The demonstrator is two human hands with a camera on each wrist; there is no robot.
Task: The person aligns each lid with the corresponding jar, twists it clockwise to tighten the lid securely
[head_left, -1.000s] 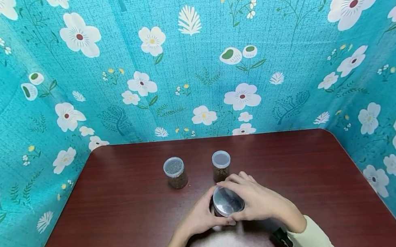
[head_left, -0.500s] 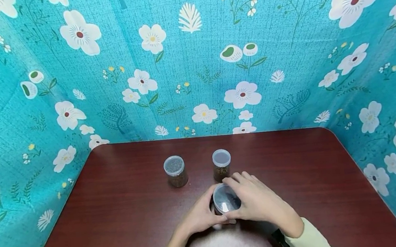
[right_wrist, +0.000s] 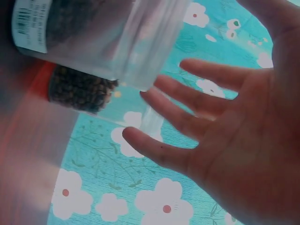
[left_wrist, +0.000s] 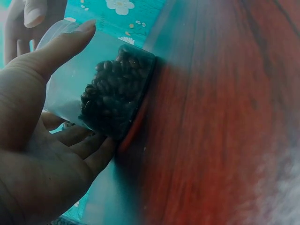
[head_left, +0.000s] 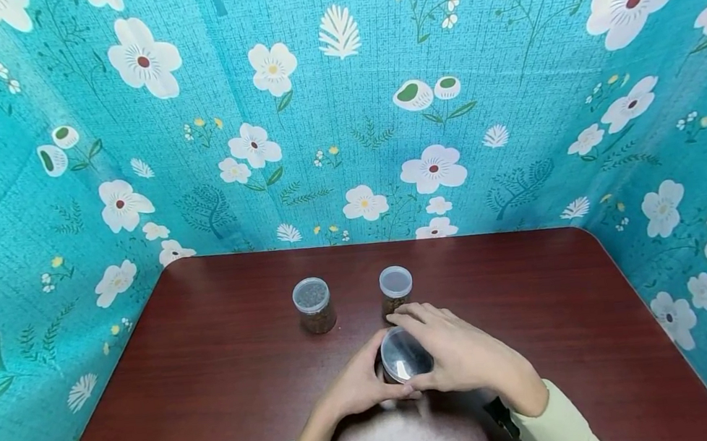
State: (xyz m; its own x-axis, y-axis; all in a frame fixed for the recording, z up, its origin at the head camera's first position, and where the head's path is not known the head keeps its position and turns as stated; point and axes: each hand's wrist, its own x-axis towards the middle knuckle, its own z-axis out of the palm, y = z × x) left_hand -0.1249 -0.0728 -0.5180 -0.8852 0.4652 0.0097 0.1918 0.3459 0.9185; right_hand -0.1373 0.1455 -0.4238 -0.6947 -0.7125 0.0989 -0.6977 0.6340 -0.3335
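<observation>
A clear plastic jar [head_left: 403, 353] with a translucent lid stands on the table, dark beans in its lower part, as the left wrist view shows. My left hand [head_left: 360, 383] grips its side, thumb on the near side and fingers [left_wrist: 84, 143] round the other. Over the lid's right side is my right hand [head_left: 470, 353], thumb at the near rim. In the right wrist view its fingers [right_wrist: 183, 117] are spread and fairly straight beside the lid [right_wrist: 147, 47]; whether they touch it I cannot tell. A white barcode label [right_wrist: 30, 23] is on the jar.
Two more lidded jars with dark contents stand behind: a wider jar [head_left: 314, 306] on the left and a narrower jar [head_left: 396, 290] just beyond my right fingers. The dark red table [head_left: 215, 382] ends at a blue floral cloth [head_left: 344, 141] at the back and sides.
My right hand has shifted about the lid; its fingers now reach farther forward and left, covering the narrower jar's base. The left hand and all jars have stayed put.
</observation>
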